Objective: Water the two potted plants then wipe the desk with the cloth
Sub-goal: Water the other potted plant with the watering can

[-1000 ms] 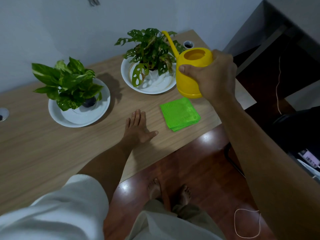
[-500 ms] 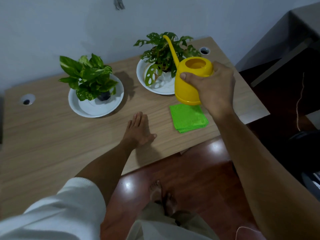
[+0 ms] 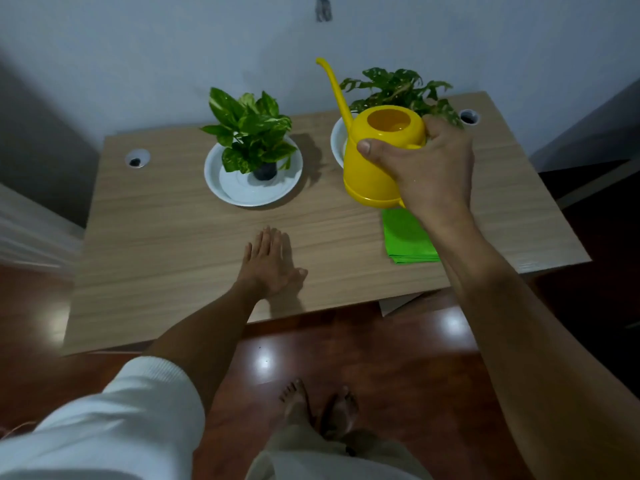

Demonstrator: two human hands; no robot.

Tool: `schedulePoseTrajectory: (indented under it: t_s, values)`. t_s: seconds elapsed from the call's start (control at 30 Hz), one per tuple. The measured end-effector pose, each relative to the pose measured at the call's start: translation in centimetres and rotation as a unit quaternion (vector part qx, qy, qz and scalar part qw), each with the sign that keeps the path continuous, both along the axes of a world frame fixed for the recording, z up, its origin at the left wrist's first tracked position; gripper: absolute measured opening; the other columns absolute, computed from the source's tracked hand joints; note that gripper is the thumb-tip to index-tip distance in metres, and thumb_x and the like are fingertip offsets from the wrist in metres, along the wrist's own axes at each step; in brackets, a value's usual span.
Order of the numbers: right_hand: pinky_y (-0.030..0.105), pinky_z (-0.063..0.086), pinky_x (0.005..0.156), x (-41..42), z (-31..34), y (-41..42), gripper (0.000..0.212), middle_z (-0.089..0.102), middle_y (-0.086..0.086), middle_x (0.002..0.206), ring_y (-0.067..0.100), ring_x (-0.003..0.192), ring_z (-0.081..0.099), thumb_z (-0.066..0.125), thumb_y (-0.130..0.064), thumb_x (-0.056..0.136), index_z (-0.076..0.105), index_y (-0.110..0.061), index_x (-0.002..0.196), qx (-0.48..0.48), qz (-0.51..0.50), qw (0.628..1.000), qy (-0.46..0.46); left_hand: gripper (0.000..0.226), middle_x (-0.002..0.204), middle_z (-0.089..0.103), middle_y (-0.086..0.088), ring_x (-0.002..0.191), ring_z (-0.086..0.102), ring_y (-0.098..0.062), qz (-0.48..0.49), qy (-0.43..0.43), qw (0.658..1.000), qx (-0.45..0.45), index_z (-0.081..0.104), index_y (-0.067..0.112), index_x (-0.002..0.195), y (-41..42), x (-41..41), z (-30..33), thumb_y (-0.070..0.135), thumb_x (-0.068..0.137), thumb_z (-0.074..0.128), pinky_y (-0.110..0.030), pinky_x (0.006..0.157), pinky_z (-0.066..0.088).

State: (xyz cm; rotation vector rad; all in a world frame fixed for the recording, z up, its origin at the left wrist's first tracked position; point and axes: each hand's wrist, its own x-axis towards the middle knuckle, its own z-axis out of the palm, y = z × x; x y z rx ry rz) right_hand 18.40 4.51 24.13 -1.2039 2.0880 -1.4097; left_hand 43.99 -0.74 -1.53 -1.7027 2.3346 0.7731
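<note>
Watering can (image 3: 377, 157), yellow, gripped in the right hand (image 3: 426, 168) and held upright above the desk (image 3: 173, 244), spout toward 11 o'clock. Its mouth shows a little water. Step in hand, by my judgement: watering, no pour running. Next move calls for tipping the spout over 1 of the 2 plants: left plant (image 3: 251, 133) in its white dish (image 3: 239, 188), right plant (image 3: 398, 88) mostly behind the can. Left hand (image 3: 268, 265) flat, fingers together, on the desk. Cloth (image 3: 407, 240), folded, at 4 o'clock of the can.

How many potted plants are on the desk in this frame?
2. One plant sits in a white dish at centre-left; the other plant, at back right, is partly hidden behind the yellow watering can gripped by the right hand.
</note>
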Motion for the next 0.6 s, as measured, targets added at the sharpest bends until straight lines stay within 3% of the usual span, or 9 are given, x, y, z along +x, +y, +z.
schedulePoseTrajectory:
  t_s: [0.07,0.23,0.6]
  values:
    - [0.01,0.044,0.062,1.6,0.4,-0.3,0.052,0.07,-0.013,0.085,-0.005,0.071,0.062,0.095,-0.048,0.064,0.076,-0.015,0.098,-0.005,0.017,1.0,-0.01,0.119,0.173,-0.017,-0.011,0.16,-0.018,-0.026,0.006,-0.001,1.0,-0.001,-0.008,0.016,0.165,-0.3,1.2,0.1,0.083,0.085,0.05,-0.051,0.129,-0.006]
    - [0.035,0.059,0.076,5.5,-0.2,-1.3,0.059,0.077,-0.008,0.091,0.011,0.085,0.072,0.091,-0.059,0.056,0.076,-0.019,0.097,0.007,0.039,0.999,-0.021,0.118,0.172,-0.019,-0.011,0.159,-0.02,-0.026,0.022,0.001,1.0,0.003,-0.01,0.016,0.165,-0.6,4.5,-0.5,0.083,0.086,0.048,-0.051,0.129,-0.007]
    - [0.043,0.059,0.085,10.0,-1.1,-2.8,0.078,0.076,-0.004,0.101,0.023,0.101,0.069,0.08,-0.076,0.049,0.076,-0.022,0.104,0.069,0.068,0.995,0.039,0.111,0.172,-0.017,-0.014,0.16,-0.018,-0.028,0.041,0.022,0.999,0.014,-0.008,0.014,0.165,0.3,7.7,-1.7,0.075,0.091,0.048,-0.052,0.128,-0.009]
